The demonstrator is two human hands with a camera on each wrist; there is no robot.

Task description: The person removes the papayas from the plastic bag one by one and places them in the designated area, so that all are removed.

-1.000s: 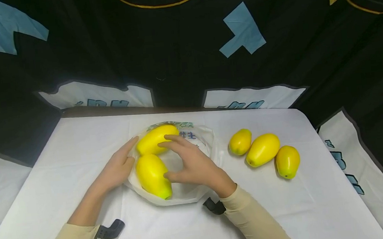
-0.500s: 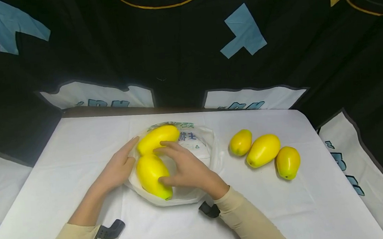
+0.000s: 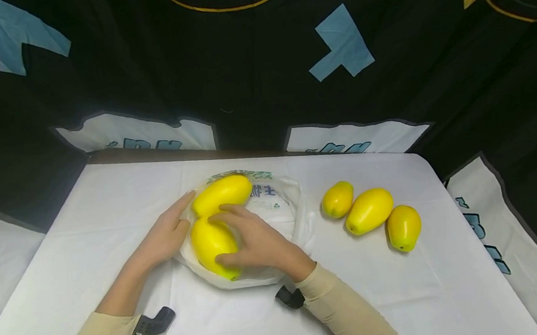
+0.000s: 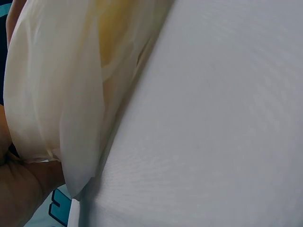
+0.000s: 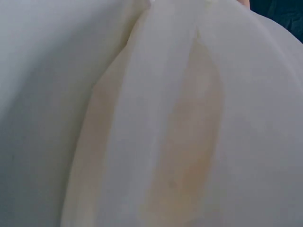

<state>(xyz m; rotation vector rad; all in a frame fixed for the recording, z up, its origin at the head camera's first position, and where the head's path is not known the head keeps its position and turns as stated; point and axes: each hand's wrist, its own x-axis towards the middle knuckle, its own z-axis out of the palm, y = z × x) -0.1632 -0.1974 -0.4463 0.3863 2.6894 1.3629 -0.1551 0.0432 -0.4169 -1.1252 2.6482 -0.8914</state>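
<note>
A white plastic bag, its mouth spread wide, sits on the table with two yellow papayas in it. One papaya lies toward the back; the nearer papaya has a greenish tip. My left hand holds the bag's left rim, and the left wrist view shows the bag wall hanging beside the thumb. Reaching into the bag, my right hand grips the nearer papaya, thumb on its front side and fingers over its back end. The bag wall fills most of the right wrist view and hides that hand's fingers.
To the right of the bag, three more papayas lie in a row on the white-covered table: a small one, a middle one and one nearest the front. A black curtain hangs behind the table.
My right hand has moved left and slightly down, and its fingers have closed in around the nearer papaya. The left hand and the papayas outside the bag stay put.
</note>
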